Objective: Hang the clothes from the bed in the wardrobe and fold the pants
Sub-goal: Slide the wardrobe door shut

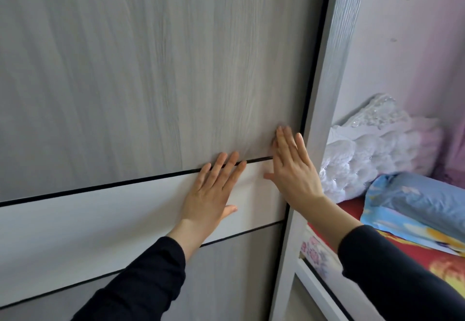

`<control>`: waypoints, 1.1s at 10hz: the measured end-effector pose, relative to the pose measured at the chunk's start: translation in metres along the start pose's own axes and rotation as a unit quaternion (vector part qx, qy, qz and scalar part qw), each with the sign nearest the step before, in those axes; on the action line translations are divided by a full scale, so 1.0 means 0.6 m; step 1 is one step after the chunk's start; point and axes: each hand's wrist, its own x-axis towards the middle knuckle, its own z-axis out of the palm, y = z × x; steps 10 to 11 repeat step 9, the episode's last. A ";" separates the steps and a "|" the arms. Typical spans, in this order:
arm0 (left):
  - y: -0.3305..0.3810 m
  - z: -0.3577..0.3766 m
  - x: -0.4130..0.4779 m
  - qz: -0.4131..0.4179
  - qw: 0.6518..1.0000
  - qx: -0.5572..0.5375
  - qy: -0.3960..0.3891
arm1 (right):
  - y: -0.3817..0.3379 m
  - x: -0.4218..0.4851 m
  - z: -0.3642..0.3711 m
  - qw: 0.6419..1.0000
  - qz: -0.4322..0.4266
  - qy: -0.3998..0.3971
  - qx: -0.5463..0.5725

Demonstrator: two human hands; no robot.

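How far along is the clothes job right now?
Done: cannot tell; no clothes or pants are in view. In hand: left hand and right hand press flat on the door beside its frame. Left: unclear, since the wardrobe's inside and most of the bed are hidden.

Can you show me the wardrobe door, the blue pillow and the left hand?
wardrobe door (151, 69), head view, on its wood-grain upper panel.
blue pillow (425, 198), head view, on the middle of its cover.
left hand (211, 192), head view, on the back of the hand.

Bed (348, 207) cropped by right edge
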 end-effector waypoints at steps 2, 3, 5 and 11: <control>-0.001 0.011 -0.002 0.003 1.000 0.021 0.014 | 0.003 0.000 0.003 1.000 -0.007 0.002 0.009; 0.004 0.005 -0.001 0.004 1.000 0.027 0.009 | 0.005 -0.003 -0.002 1.000 -0.011 -0.003 -0.009; 0.006 -0.012 -0.001 -0.001 0.999 0.043 -0.004 | 0.001 -0.007 -0.021 1.000 0.006 -0.012 -0.008; 0.011 -0.050 -0.001 -0.023 0.985 -0.153 0.075 | -0.015 -0.054 -0.070 0.970 0.081 -0.102 0.207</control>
